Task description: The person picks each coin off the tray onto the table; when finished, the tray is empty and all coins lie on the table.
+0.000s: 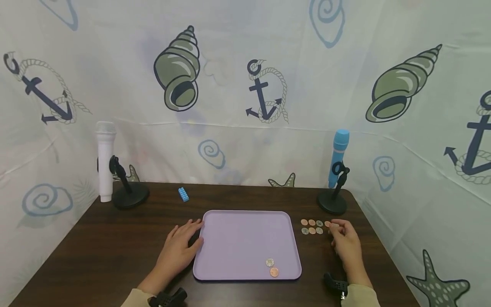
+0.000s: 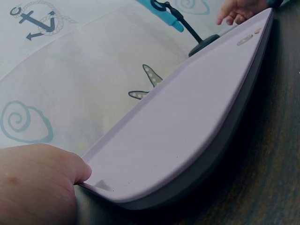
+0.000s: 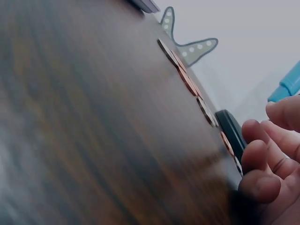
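Several copper and silver coins (image 1: 312, 230) lie in two short rows on the table, right of a lilac tray (image 1: 245, 243). Over the right end of these rows is my right hand (image 1: 347, 243), its fingertips close to the coins and its fingers loosely bent. The right wrist view shows the same bent fingers (image 3: 255, 154) beside the line of coins (image 3: 187, 82), with no coin visible between them. My left hand (image 1: 180, 247) rests with spread fingers at the tray's left rim. On the tray, near its front right, lie a silver coin (image 1: 270, 262) and a copper coin (image 1: 274, 272).
A white microphone (image 1: 105, 162) on a black stand (image 1: 131, 195) is at the back left. At the back right, a blue microphone (image 1: 339, 149) leans in another black stand (image 1: 332, 201). A small blue toy brick (image 1: 183, 194) lies behind the tray. Printed cloth hangs behind the table.
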Tool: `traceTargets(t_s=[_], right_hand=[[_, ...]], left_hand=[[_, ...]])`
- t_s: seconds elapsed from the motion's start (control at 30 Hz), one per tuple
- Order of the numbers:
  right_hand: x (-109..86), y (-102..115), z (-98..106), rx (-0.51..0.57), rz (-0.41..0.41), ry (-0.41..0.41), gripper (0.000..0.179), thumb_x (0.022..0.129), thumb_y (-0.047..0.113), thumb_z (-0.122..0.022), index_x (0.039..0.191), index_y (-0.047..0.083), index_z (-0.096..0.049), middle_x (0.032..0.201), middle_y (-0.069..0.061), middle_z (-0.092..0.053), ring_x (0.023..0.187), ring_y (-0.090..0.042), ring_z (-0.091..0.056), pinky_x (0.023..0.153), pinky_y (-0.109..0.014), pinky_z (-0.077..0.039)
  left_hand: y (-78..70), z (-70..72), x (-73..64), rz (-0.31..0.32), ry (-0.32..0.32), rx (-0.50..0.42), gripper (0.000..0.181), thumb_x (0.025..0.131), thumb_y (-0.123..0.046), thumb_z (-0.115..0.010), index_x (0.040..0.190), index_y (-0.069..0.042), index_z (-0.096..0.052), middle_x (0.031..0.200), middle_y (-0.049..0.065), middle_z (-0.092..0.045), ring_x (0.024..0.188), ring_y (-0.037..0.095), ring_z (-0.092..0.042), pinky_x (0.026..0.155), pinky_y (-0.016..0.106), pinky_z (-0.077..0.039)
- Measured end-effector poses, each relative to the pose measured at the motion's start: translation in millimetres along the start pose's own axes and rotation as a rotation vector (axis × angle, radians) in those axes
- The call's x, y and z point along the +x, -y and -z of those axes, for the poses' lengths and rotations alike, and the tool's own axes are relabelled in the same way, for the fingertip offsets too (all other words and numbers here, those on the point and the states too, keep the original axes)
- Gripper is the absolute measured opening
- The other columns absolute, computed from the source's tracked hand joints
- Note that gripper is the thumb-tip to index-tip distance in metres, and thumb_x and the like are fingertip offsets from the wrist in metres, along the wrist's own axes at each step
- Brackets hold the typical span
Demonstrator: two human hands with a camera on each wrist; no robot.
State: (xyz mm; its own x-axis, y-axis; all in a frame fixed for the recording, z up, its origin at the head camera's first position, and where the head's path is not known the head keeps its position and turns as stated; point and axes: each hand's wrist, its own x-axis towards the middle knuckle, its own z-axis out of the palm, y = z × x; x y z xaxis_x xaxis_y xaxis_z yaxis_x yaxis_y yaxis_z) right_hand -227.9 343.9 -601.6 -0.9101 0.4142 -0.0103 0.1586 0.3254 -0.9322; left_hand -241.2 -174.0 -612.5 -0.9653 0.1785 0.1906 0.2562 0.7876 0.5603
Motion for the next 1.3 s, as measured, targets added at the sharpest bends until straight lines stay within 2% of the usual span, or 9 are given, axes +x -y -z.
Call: traceTargets(t_s=[0.23, 0.3, 0.37, 0.53, 0.6, 0.63, 0.73, 1.0, 1.3], right_hand=[[-10.5, 9, -5, -0.072, 0.08, -0.038, 0.034, 0.111, 0.033, -0.066, 0.136, 0.01, -0.064, 0.105, -0.014, -0.072, 0.071, -0.015, -0.062, 0.065, -0.026, -0.055], [-19.4, 19, -10, -0.09, 0.15, 0.02, 0.029, 0.111, 0.03, -0.066, 0.133, 0.011, -0.067, 0.103, -0.015, -0.07, 0.071, -0.017, -0.063, 0.062, -0.027, -0.055], [-30.6, 38, -17, -0.135, 0.228, 0.174, 0.023, 0.111, 0.025, -0.066, 0.129, 0.012, -0.07, 0.102, -0.017, -0.069, 0.073, -0.022, -0.064, 0.059, -0.028, -0.055], [-60.0, 95, -37, -0.369, 0.409, 0.799, 0.025, 0.105, 0.008, -0.068, 0.128, 0.018, -0.073, 0.116, -0.011, -0.072, 0.101, -0.031, -0.069, 0.077, -0.034, -0.062], [-67.2, 110, -47, -0.469, 0.455, 0.934, 0.033, 0.101, 0.003, -0.07, 0.127, 0.023, -0.074, 0.121, -0.005, -0.071, 0.111, -0.028, -0.068, 0.089, -0.037, -0.061], [-69.2, 114, -52, -0.511, 0.476, 0.961, 0.036, 0.099, 0.001, -0.071, 0.125, 0.025, -0.075, 0.12, -0.003, -0.071, 0.113, -0.027, -0.068, 0.092, -0.038, -0.059], [-69.4, 117, -66, -0.552, 0.472, 0.99, 0.038, 0.095, 0.001, -0.076, 0.121, 0.029, -0.077, 0.113, 0.0, -0.071, 0.109, -0.023, -0.068, 0.089, -0.037, -0.059], [-54.0, 88, -89, -0.397, 0.394, 1.077, 0.03, 0.091, 0.009, -0.085, 0.117, 0.024, -0.082, 0.104, -0.011, -0.063, 0.096, -0.019, -0.057, 0.077, -0.023, -0.047], [-55.9, 80, -98, -0.385, 0.432, 0.988, 0.021, 0.089, 0.014, -0.089, 0.105, 0.02, -0.078, 0.094, -0.005, -0.063, 0.087, -0.012, -0.057, 0.073, -0.025, -0.046]], left_hand=[[-3.6, -2.2, -0.2, 0.01, 0.006, -0.017, 0.054, 0.105, -0.031, -0.07, 0.157, -0.019, -0.06, 0.167, 0.009, -0.054, 0.163, 0.039, -0.039, 0.132, 0.071, -0.014], [-4.7, -2.7, -1.4, 0.019, 0.017, -0.023, 0.054, 0.105, -0.031, -0.071, 0.157, -0.019, -0.06, 0.168, 0.008, -0.054, 0.163, 0.038, -0.038, 0.133, 0.071, -0.013], [-5.1, -2.7, -2.8, 0.028, 0.022, -0.023, 0.054, 0.105, -0.031, -0.071, 0.158, -0.02, -0.06, 0.168, 0.007, -0.053, 0.164, 0.038, -0.038, 0.133, 0.071, -0.013], [-3.9, -3.2, -4.6, 0.033, 0.007, -0.027, 0.054, 0.106, -0.032, -0.07, 0.157, -0.02, -0.06, 0.168, 0.007, -0.054, 0.164, 0.037, -0.038, 0.133, 0.07, -0.012], [-3.5, -3.9, -4.4, 0.033, 0.003, -0.028, 0.054, 0.106, -0.033, -0.07, 0.157, -0.02, -0.06, 0.168, 0.007, -0.054, 0.164, 0.037, -0.038, 0.134, 0.069, -0.013], [-3.2, -4.4, -4.0, 0.033, 0.004, -0.027, 0.054, 0.106, -0.033, -0.07, 0.157, -0.021, -0.06, 0.168, 0.006, -0.054, 0.164, 0.037, -0.038, 0.134, 0.069, -0.012], [-3.3, -5.3, -2.7, 0.033, 0.009, -0.026, 0.054, 0.106, -0.035, -0.069, 0.157, -0.022, -0.06, 0.168, 0.006, -0.054, 0.164, 0.036, -0.038, 0.134, 0.069, -0.012], [-3.3, -2.1, -3.6, 0.03, 0.005, -0.025, 0.053, 0.106, -0.035, -0.069, 0.157, -0.022, -0.06, 0.168, 0.006, -0.054, 0.164, 0.036, -0.038, 0.134, 0.069, -0.013], [-0.8, 5.7, -8.1, 0.027, -0.017, -0.016, 0.053, 0.105, -0.034, -0.07, 0.155, -0.02, -0.062, 0.167, 0.009, -0.055, 0.163, 0.038, -0.04, 0.133, 0.07, -0.014]])
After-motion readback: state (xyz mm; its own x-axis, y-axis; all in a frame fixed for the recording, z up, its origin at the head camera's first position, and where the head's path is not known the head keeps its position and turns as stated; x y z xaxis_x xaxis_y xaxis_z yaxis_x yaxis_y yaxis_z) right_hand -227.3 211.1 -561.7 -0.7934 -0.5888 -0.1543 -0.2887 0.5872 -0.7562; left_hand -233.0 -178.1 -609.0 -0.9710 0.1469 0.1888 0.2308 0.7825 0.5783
